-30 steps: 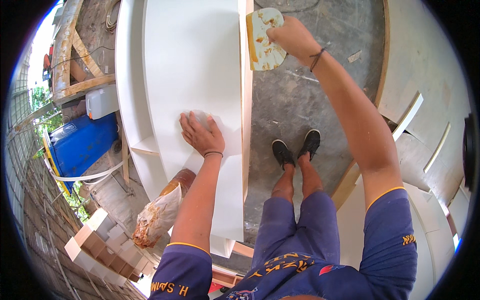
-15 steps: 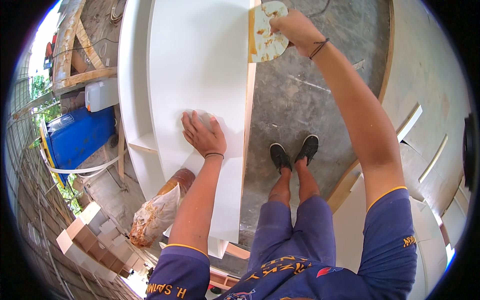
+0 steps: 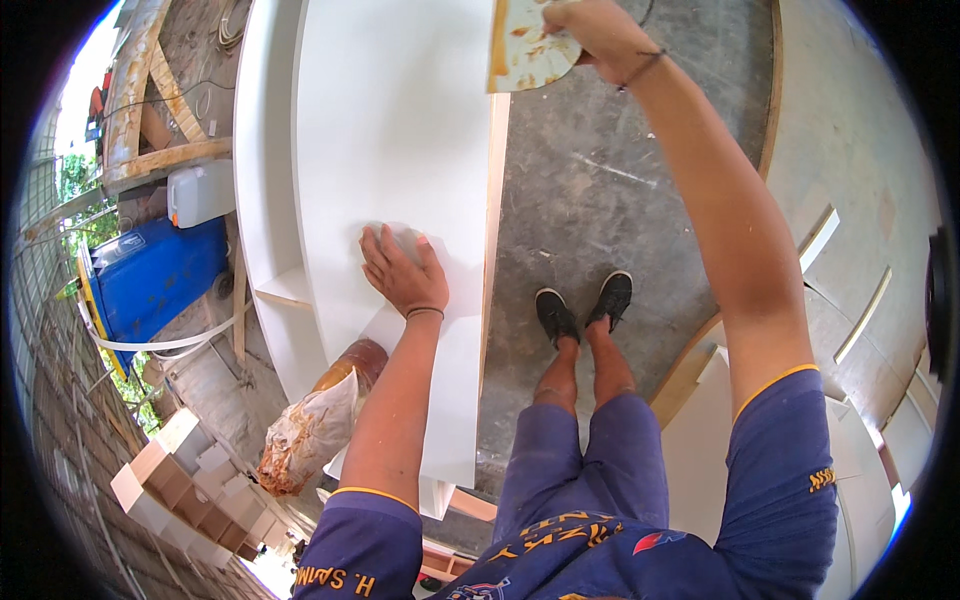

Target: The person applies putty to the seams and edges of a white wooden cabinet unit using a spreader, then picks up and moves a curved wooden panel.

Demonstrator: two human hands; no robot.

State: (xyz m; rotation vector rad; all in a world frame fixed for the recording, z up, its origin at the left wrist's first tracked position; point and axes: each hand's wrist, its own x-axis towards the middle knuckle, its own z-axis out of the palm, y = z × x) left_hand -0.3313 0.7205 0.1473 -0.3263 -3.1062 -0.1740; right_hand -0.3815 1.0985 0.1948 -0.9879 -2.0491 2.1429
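A large white cabinet panel (image 3: 400,150) lies lengthwise in front of me. My left hand (image 3: 405,272) rests flat on its top with the fingers spread. At the far right edge of the panel, my right hand (image 3: 595,32) grips a pale, half-round glue spreader (image 3: 532,55) smeared with yellow-brown adhesive. The spreader's straight side meets the panel's edge. Beside my left forearm stands a container (image 3: 358,362) with a brown coating. A whitish plastic covering (image 3: 312,425) with brown stains hangs over its near part.
A blue wheeled bin (image 3: 160,280) and a white jerrycan (image 3: 200,192) stand left of the panel. Wooden framing (image 3: 170,155) is behind them. White strips (image 3: 820,238) lie on boards at the right. My feet are on the concrete floor (image 3: 600,200).
My right hand has moved the spreader farther away along the panel's edge. My left hand stays on the same spot of the panel.
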